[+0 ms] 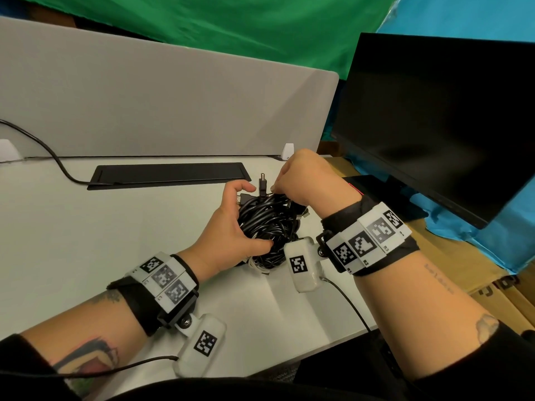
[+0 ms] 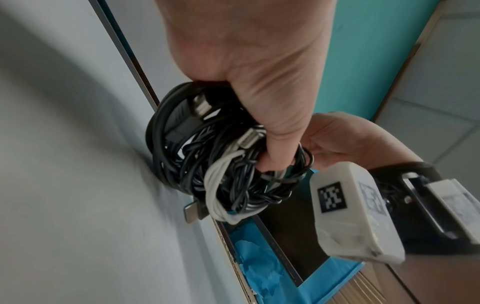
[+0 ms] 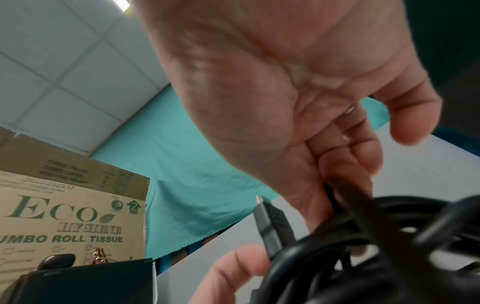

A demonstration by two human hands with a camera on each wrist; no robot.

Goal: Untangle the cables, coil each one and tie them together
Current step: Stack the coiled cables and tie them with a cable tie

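A bundle of coiled cables, mostly black with one white cable, sits just above the pale desk. My left hand grips the bundle from the left, thumb curled round its strands. My right hand is at the bundle's top right, fingers curled and pinching a black strand. A black plug sticks up between the two hands, and metal USB plugs show inside the coil. What ties the bundle is hidden.
A black cable-tray lid lies behind the bundle, below a grey partition. A dark monitor stands at the right on its base. Cardboard boxes sit past the desk's right edge. A black lead runs along the left.
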